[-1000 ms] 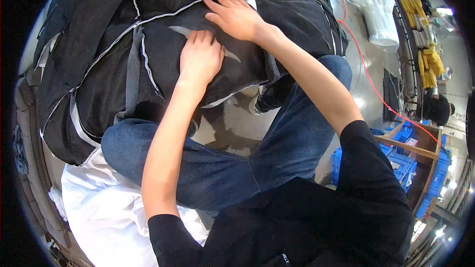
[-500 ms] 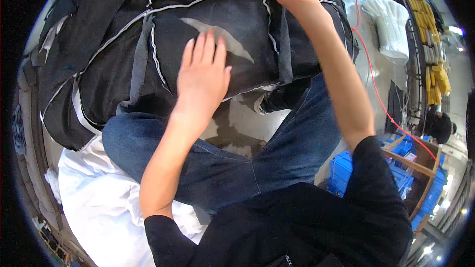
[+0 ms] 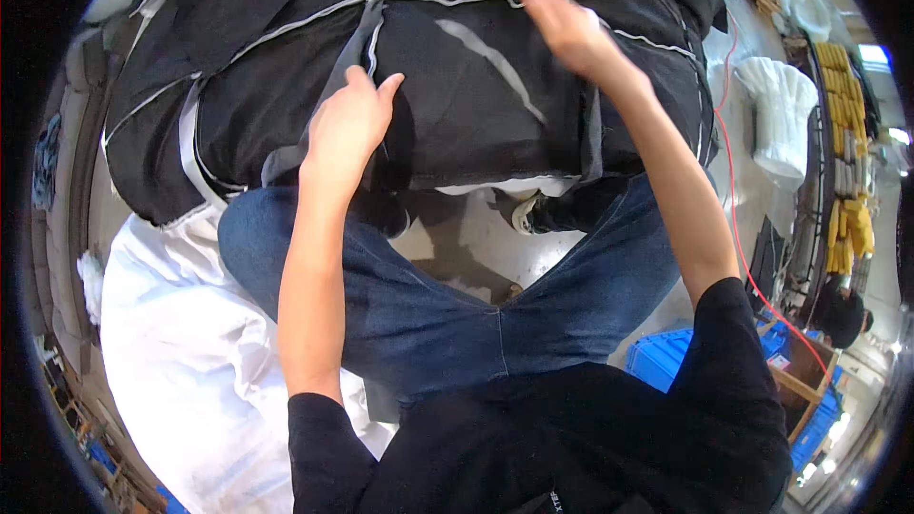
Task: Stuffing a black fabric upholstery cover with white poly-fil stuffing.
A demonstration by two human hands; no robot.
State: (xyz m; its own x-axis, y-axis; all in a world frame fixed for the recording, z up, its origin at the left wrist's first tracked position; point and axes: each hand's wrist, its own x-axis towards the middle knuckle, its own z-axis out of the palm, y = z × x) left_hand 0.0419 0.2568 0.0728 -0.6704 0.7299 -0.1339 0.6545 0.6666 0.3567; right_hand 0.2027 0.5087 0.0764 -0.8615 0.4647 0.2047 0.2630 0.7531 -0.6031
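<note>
A large black fabric cover (image 3: 447,138) with white-edged seams spreads in front of my knees. Grey fabric strips (image 3: 354,48) run along some of its seams, and a narrow pale grey streak (image 3: 495,62) crosses the middle panel. My left hand (image 3: 350,124) is at the left seam of that panel, fingers curled over the grey strip there and thumb standing apart; most of its fingertips are hidden. My right hand (image 3: 568,30), slightly blurred, is over the panel's upper right, near a white-edged seam, its fingers stretched out and holding nothing visible.
White cloth (image 3: 190,352) lies at my left side. To the right are a red hose (image 3: 729,162), a clear-wrapped white bundle (image 3: 781,119), blue crates (image 3: 662,357) and a wooden frame (image 3: 804,385). Yellow bundles (image 3: 843,86) sit farther off, near a person in dark clothing (image 3: 840,316).
My left hand has gone from flat on the middle panel to the seam on its left. My right hand has come down nearer. The pale streak has become narrower.
</note>
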